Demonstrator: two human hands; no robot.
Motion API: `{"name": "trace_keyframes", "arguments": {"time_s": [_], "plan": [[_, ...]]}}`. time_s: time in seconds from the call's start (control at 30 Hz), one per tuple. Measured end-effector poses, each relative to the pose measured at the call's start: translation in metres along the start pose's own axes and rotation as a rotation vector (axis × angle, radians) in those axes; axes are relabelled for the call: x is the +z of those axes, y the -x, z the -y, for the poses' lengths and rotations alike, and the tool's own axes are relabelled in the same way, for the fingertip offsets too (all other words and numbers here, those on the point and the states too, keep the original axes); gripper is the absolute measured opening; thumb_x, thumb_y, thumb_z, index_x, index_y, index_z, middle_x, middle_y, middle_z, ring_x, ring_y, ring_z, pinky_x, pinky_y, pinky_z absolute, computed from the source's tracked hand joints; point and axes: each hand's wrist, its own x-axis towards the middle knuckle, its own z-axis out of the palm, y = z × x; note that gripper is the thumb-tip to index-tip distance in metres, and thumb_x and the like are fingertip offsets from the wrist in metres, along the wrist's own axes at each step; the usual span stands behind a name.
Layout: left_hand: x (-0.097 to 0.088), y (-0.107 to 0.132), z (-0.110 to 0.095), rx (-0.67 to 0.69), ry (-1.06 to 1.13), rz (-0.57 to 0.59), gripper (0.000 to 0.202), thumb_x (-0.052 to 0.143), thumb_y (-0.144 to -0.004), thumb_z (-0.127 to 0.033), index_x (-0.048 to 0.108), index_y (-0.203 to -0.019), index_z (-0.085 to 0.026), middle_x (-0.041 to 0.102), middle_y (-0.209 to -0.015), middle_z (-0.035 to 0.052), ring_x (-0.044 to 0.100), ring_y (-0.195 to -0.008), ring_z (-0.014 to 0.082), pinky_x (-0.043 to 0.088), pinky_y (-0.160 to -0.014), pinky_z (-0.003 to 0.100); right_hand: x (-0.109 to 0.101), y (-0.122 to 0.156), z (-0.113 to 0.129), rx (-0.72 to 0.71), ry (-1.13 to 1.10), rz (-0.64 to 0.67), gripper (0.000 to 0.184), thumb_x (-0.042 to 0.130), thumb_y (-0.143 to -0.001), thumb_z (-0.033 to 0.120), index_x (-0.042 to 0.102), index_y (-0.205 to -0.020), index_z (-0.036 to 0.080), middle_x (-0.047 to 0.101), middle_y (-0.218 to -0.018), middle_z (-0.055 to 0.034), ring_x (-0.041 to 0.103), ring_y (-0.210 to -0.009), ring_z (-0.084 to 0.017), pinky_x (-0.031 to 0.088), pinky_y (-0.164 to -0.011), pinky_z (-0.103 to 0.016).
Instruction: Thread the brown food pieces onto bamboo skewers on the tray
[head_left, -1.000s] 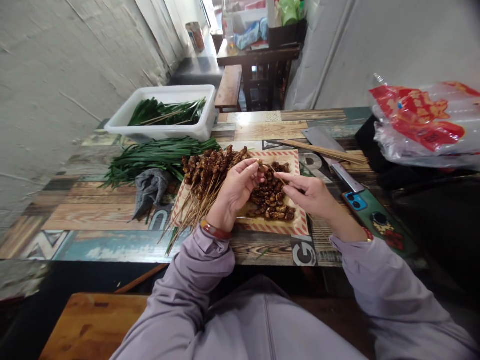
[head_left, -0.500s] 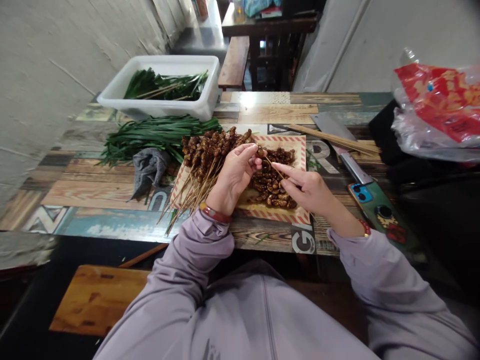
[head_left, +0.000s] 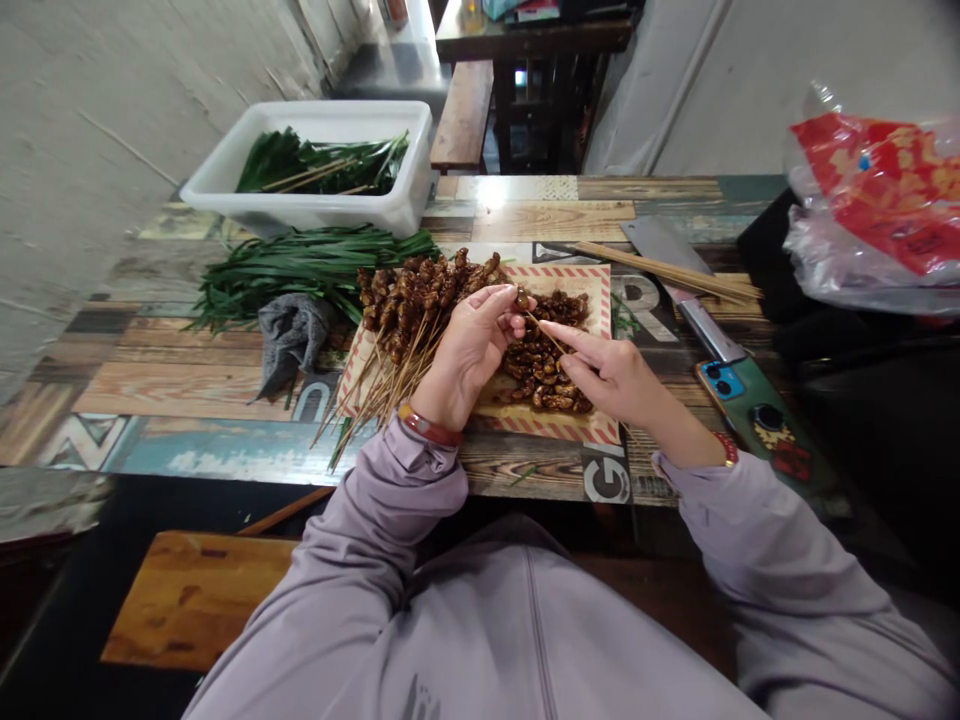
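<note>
My left hand (head_left: 469,352) pinches a small brown glazed piece (head_left: 520,298) between thumb and fingertips. My right hand (head_left: 604,370) pinches a thin bamboo skewer (head_left: 546,334) whose tip points at that piece. Both hands hover over a paper-lined tray (head_left: 596,428) with a red-striped border. A heap of loose brown pieces (head_left: 546,372) lies on the tray under my hands. A pile of filled skewers (head_left: 409,310) rests on the tray's left side, sticks fanning toward me.
Green chives (head_left: 300,268) and a grey cloth (head_left: 294,335) lie left of the tray. A white tub (head_left: 315,170) with greens sits behind. To the right are spare skewers (head_left: 667,272), a cleaver (head_left: 679,290), a phone (head_left: 739,400) and a red plastic bag (head_left: 874,210).
My view has tilted down a little. The right hand has brought the skewer tip up to the piece held in the left fingers.
</note>
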Motion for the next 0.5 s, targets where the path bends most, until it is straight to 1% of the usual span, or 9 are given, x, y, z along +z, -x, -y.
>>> {"name": "trace_keyframes", "arguments": {"time_s": [0.13,0.27,0.4,0.5], "plan": [[-0.0006,-0.0002,0.0004,-0.004,0.006,-0.010,0.013,0.072,-0.074,-0.019,0.061,-0.075,-0.014,0.068,-0.070,0.0010,0.054,-0.050,0.0033,0.044,-0.052,0.015,0.0000,0.0007,-0.0006,-0.008,0.005,-0.006,0.049,0.043,-0.090,0.021,0.054,-0.137,0.012,0.070,-0.082,-0.0027,0.053,-0.053,-0.010,0.046,-0.058,-0.024],[-0.0012,-0.0006,0.0006,-0.003,0.015,-0.009,0.011,0.071,-0.074,-0.019,0.061,-0.076,-0.014,0.067,-0.070,0.0006,0.053,-0.050,0.0031,0.044,-0.052,0.015,0.0004,0.0013,-0.0012,-0.015,0.011,-0.020,0.049,0.044,-0.090,0.020,0.055,-0.136,0.012,0.069,-0.077,-0.0013,0.049,-0.050,-0.009,0.045,-0.057,-0.024],[-0.0006,-0.0002,0.0008,-0.012,0.003,-0.012,0.013,0.071,-0.073,-0.020,0.060,-0.074,-0.014,0.067,-0.070,-0.0001,0.052,-0.050,0.0028,0.043,-0.052,0.015,0.0004,0.0014,-0.0021,-0.005,0.024,-0.022,0.048,0.044,-0.090,0.021,0.054,-0.137,0.014,0.067,-0.073,-0.0001,0.050,-0.051,-0.010,0.045,-0.058,-0.024],[-0.0007,0.0001,0.0016,0.003,0.004,0.015,0.014,0.072,-0.073,-0.020,0.060,-0.074,-0.013,0.067,-0.070,0.0002,0.053,-0.050,0.0035,0.043,-0.052,0.016,0.0004,0.0014,-0.0024,0.007,0.028,-0.019,0.048,0.044,-0.091,0.020,0.054,-0.137,0.014,0.067,-0.072,-0.0001,0.051,-0.053,-0.010,0.046,-0.058,-0.025]]}}
